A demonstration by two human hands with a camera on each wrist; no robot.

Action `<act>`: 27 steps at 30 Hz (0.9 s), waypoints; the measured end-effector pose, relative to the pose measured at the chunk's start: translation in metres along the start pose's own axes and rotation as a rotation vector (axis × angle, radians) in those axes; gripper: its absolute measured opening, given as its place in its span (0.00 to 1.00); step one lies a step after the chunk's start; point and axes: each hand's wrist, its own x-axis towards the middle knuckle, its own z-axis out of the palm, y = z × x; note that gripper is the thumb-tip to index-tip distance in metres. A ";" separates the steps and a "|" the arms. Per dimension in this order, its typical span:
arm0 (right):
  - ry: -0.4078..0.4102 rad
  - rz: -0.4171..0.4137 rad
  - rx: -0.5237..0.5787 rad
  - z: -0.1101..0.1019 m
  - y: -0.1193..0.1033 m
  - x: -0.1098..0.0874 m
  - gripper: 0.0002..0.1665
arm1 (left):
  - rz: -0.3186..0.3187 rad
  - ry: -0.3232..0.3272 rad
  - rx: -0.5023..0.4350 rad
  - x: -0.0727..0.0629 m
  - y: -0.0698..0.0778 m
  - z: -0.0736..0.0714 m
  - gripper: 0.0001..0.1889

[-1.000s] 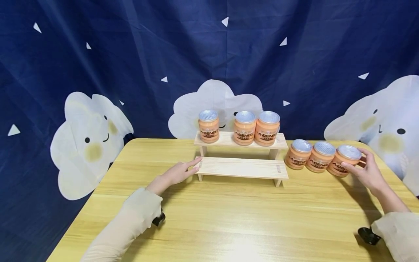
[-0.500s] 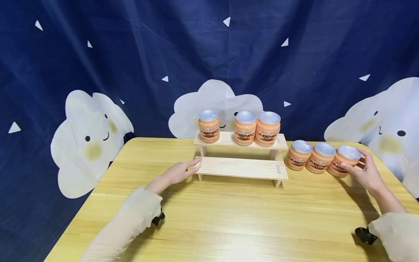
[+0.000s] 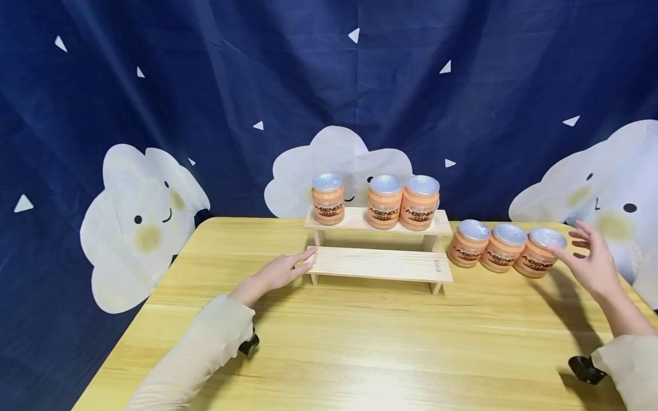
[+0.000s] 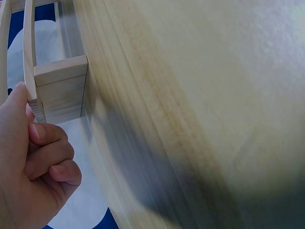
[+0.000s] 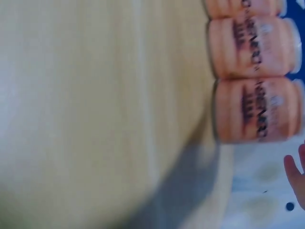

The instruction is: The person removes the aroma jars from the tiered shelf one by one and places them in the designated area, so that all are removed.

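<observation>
A two-tier wooden rack (image 3: 380, 263) stands on the table. My left hand (image 3: 277, 271) holds the left end of its lower tier. In the left wrist view the thumb lies on the board's top face, with the other fingers of that hand (image 4: 47, 162) curled beneath. At the right, three orange cans with silver lids stand side by side: a left can (image 3: 468, 244), a middle can (image 3: 502, 248) and a right can (image 3: 538, 253). Just beyond the right can, my right hand (image 3: 593, 265) is raised with fingers spread and holds nothing; its fingertips (image 5: 290, 167) show beside that can in the right wrist view.
The upper tier bears three more orange cans: one alone at the left (image 3: 328, 200), then a pair with a middle one (image 3: 384, 202) and a right one (image 3: 420, 203). A dark blue curtain (image 3: 231, 85) with white clouds hangs behind the table (image 3: 329, 337).
My right hand has let go of the right can and moved away to the right and slightly up. The cans stay in place. My left hand keeps its hold on the rack.
</observation>
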 end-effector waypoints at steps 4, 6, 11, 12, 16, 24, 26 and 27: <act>0.044 -0.042 0.012 0.004 -0.018 0.006 0.41 | 0.008 0.012 0.000 -0.001 -0.001 0.001 0.28; 0.064 -0.067 0.022 0.010 -0.026 0.009 0.40 | -0.002 0.003 -0.002 -0.001 -0.001 0.001 0.28; 0.114 -0.150 0.069 0.030 -0.044 0.012 0.37 | -0.004 0.003 -0.004 -0.001 -0.001 0.001 0.28; 0.114 -0.166 0.081 0.034 -0.048 0.013 0.37 | -0.001 0.006 0.000 -0.001 -0.001 0.001 0.28; 0.074 -0.221 0.141 0.053 -0.064 0.015 0.37 | 0.002 0.008 0.005 0.000 -0.002 0.001 0.28; -0.061 -0.283 0.200 0.084 -0.108 0.016 0.37 | 0.002 0.014 0.007 0.000 -0.002 0.001 0.28; -0.079 -0.290 0.208 0.090 -0.122 0.015 0.36 | 0.001 0.007 0.000 0.000 -0.002 0.001 0.28; -0.085 -0.291 0.211 0.092 -0.128 0.014 0.36 | 0.000 0.004 -0.003 0.000 -0.002 0.001 0.28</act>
